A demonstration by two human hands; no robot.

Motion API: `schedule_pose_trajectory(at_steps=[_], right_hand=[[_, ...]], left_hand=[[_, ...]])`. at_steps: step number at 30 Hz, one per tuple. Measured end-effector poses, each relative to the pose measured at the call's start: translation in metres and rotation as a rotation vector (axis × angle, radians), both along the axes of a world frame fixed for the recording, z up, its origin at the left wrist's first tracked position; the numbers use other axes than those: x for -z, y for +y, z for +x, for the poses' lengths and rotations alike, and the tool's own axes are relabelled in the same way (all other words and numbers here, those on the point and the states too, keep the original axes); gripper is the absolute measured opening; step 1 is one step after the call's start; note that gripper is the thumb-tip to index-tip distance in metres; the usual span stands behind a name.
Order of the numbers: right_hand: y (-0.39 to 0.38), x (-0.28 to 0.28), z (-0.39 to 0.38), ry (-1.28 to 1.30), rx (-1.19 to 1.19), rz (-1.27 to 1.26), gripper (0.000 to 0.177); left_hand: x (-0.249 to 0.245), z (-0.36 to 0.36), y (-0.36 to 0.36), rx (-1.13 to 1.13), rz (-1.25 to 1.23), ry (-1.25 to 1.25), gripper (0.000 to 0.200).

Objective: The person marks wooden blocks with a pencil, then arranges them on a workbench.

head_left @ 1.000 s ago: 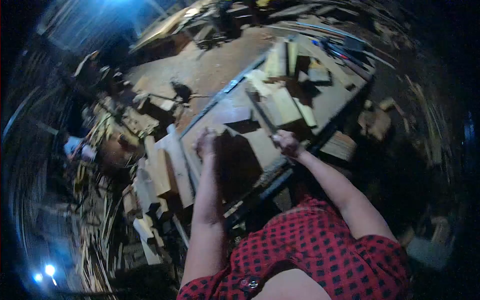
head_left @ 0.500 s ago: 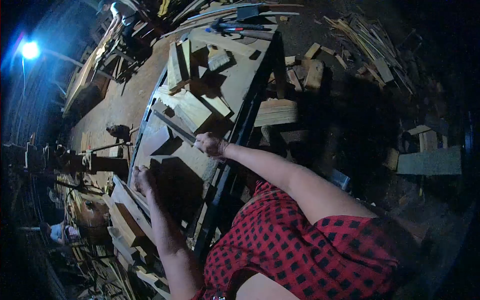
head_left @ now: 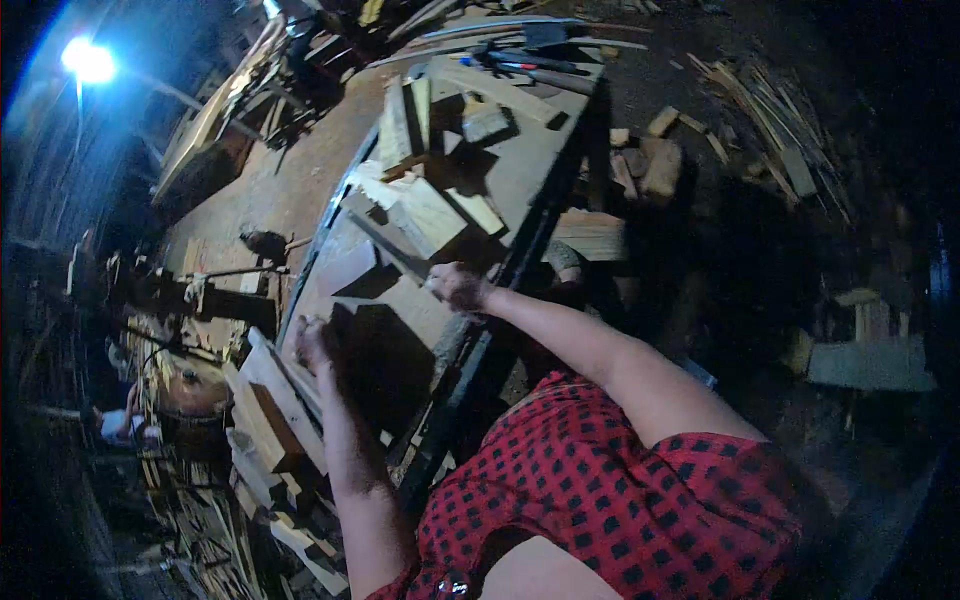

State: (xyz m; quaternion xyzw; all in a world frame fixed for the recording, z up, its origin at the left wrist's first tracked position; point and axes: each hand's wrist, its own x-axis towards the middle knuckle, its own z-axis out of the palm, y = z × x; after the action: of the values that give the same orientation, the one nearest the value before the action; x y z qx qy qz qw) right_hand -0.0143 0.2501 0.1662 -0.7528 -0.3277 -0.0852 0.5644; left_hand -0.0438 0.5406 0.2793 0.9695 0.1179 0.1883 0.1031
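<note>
My right hand (head_left: 460,287) is closed around the near end of a narrow dark strip (head_left: 385,243), which slants up and left over the workbench (head_left: 535,165). Beside the strip lies a pale, angular block (head_left: 348,270). My left hand (head_left: 313,343), its fingers curled, is at the bench's left side, below that block; whatever it may hold is hidden. A thick light wooden block (head_left: 430,215) rests just beyond the strip.
Upright wood pieces (head_left: 395,125), a brush (head_left: 484,120) and dark-handled tools (head_left: 540,70) lie farther up the bench. Stacked boards (head_left: 265,400) sit at lower left. Offcuts (head_left: 660,165) cover the floor to the right. Another person (head_left: 120,425) is at far left.
The view has shifted, so the bench and its wood appear farther right. Both my hands also appear farther right, the left one slightly higher. The strip remains in my right hand.
</note>
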Motion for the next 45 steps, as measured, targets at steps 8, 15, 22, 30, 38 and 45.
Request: schedule_pose_trajectory(at_steps=[8,15,22,30,38,45], right_hand=[[-0.015,-0.043,-0.009,0.27,-0.039,-0.132,0.019],[0.033,-0.155,-0.027,0.069,-0.043,-0.411,0.029],[0.069,-0.171,-0.033,0.1,-0.037,-0.623,0.029],[0.078,-0.171,-0.031,0.146,-0.038,-0.703,0.029],[0.086,-0.171,-0.034,0.08,-0.031,-0.79,0.027],[0.09,-0.177,-0.032,0.091,-0.047,-0.854,0.028]], left_hand=[[0.016,0.012,0.008,-0.289,-0.045,0.01,0.031],[-0.029,-0.008,-0.039,-0.383,0.137,0.049,0.027],[-0.034,-0.007,-0.041,-0.389,0.069,0.031,0.029],[-0.03,-0.004,-0.038,-0.386,0.048,0.063,0.029],[-0.04,-0.006,-0.04,-0.384,-0.002,0.106,0.03],[-0.047,-0.01,-0.045,-0.377,-0.029,0.113,0.03]])
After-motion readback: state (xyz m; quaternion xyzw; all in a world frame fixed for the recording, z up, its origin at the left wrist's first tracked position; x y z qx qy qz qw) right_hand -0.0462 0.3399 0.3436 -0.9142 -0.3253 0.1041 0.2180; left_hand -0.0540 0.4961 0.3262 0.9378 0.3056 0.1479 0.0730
